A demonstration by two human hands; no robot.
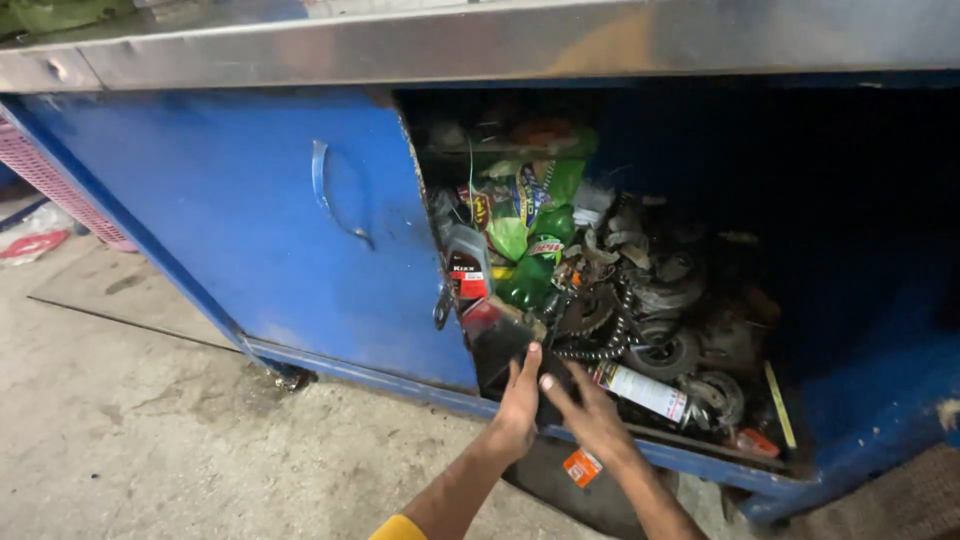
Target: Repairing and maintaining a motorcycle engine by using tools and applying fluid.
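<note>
Both of my hands reach into the open half of a blue metal cabinet. My left hand and my right hand together grip a dark flat object at the cabinet's front lip. Around it lie a grey oil bottle, green plastic bottles, sprockets and a chain and a white spray can. My left sleeve is yellow.
The left cabinet door with its curved handle is closed. A steel worktop overhangs the cabinet. A pink crate stands at far left on the concrete floor. A dark item with an orange label lies below the cabinet lip.
</note>
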